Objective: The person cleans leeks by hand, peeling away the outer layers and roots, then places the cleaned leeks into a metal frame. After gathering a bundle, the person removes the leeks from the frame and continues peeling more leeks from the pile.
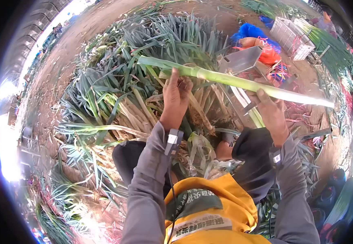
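Observation:
A long green onion [233,81] as thick as a leek spans both my hands, its green top at the left and white end at the right. My left hand [177,91] is closed around it near the green end. Farther along, my right hand [271,112] grips the pale part from below, its thumb in front. Beneath them lies a big heap of untrimmed green onions [135,77] with dry outer leaves and roots. Behind my right hand, paler stalks [247,103] lean near a metal tray [243,59].
A white plastic crate [292,38] stands at the back right beside a bundle of long green onions [327,44]. Blue and red bags [266,51] lie behind the tray. Red strips [302,116] litter the ground. Peeled leaves [203,152] lie between my knees.

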Tool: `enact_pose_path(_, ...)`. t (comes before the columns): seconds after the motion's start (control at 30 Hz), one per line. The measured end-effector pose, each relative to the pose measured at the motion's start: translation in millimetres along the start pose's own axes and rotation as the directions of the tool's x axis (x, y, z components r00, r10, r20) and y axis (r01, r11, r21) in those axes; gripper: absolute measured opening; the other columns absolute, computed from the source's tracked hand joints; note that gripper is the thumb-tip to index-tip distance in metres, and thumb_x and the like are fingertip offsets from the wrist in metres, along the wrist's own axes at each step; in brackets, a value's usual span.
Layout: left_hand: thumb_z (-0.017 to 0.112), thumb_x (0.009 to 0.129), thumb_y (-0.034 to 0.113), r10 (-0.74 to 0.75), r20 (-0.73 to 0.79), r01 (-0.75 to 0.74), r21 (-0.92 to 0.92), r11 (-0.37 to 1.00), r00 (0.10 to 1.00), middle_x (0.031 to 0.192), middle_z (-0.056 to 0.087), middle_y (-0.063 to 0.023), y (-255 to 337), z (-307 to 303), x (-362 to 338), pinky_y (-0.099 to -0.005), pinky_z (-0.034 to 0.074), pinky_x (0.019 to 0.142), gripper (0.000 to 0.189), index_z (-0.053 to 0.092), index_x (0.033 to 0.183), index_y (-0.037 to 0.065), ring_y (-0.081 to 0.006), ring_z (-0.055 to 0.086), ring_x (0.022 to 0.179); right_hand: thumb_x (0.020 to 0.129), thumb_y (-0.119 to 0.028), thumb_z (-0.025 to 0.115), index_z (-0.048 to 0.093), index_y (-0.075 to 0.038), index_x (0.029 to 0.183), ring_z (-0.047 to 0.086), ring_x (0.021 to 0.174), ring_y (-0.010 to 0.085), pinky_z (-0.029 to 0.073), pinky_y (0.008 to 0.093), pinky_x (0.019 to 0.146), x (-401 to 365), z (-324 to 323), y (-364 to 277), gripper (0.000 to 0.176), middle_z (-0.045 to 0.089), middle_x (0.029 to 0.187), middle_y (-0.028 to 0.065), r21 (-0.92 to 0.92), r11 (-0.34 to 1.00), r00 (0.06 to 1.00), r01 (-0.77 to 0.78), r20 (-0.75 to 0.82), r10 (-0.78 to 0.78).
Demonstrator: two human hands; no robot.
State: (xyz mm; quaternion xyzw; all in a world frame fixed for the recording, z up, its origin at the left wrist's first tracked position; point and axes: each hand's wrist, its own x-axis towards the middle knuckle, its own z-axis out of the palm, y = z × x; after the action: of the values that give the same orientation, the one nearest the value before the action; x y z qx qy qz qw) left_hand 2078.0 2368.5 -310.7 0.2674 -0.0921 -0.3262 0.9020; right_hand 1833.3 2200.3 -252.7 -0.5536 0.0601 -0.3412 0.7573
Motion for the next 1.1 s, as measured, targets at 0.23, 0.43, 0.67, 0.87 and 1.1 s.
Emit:
enact_pose_path(0.23,0.06,0.101,0.01,0.121,-0.089,-0.143,-0.329,0.933,0.989,0.102,0.067,-0.0069,-10,21,-3,-0.0243,0.06,0.075,0.01,0.062,0.105,0.001,-0.0159,0.067,0.087,0.1,-0.004,0.061,0.067,-0.001,0.117,0.069,0.107,0.0237,0.058,0.036,0.096,4,18,6,0.019,0.071,0.114,0.0135,0.164,0.985,0.997,0.046,-0.075,-0.034)
enact_pose_path(0.43,0.058,0.099,0.003,0.071,-0.034,-0.078,-0.53,0.844,0.997,0.107,0.066,-0.0152,-25,58,-10,-0.0283,0.062,0.075,0.015,0.057,0.112,-0.006,-0.0215,0.067,0.088,0.102,-0.005,0.058,0.062,0.003,0.112,0.068,0.096,0.0199,0.059,0.0241,0.081,13,6,7,0.013,0.069,0.104,0.0108,0.379,0.919,0.969,0.111,-0.247,-0.015)
enact_pose_path(0.67,0.06,0.1,0.011,0.367,0.6,-0.609,0.786,-0.105,0.711,0.092,0.068,-0.0123,-43,4,7,-0.0359,0.051,0.062,0.012,0.062,0.107,0.001,-0.0215,0.068,0.071,0.106,-0.023,0.056,0.068,0.001,0.114,0.065,0.084,0.0163,0.051,0.0327,0.075,-1,-73,-138,0.028,0.071,0.097,0.0108,-0.787,0.562,0.866,0.254,-0.075,-0.495)
enact_pose_path(0.87,0.073,0.089,0.02,-0.44,0.16,-0.328,0.883,-0.337,0.884,0.097,0.065,-0.0197,-62,-100,-5,-0.036,0.05,0.083,0.033,0.064,0.113,-0.001,-0.0314,0.065,0.098,0.101,-0.026,0.062,0.067,0.002,0.124,0.067,0.082,0.0138,0.047,0.0227,0.072,-18,-141,-272,0.037,0.073,0.092,0.0111,-0.966,0.253,0.677,0.048,-0.155,-0.719)
enact_pose_path(1.1,0.071,0.092,0.016,-0.249,0.301,-0.3,0.953,0.04,0.921,0.097,0.064,-0.0164,-139,-89,13,-0.0385,0.053,0.082,0.031,0.066,0.119,0.001,-0.0328,0.066,0.087,0.093,-0.022,0.065,0.06,-0.006,0.114,0.066,0.074,0.0314,0.051,0.0431,0.068,-26,-206,-208,0.027,0.066,0.085,0.0171,-0.816,-0.575,0.998,-0.056,-0.044,-0.035)
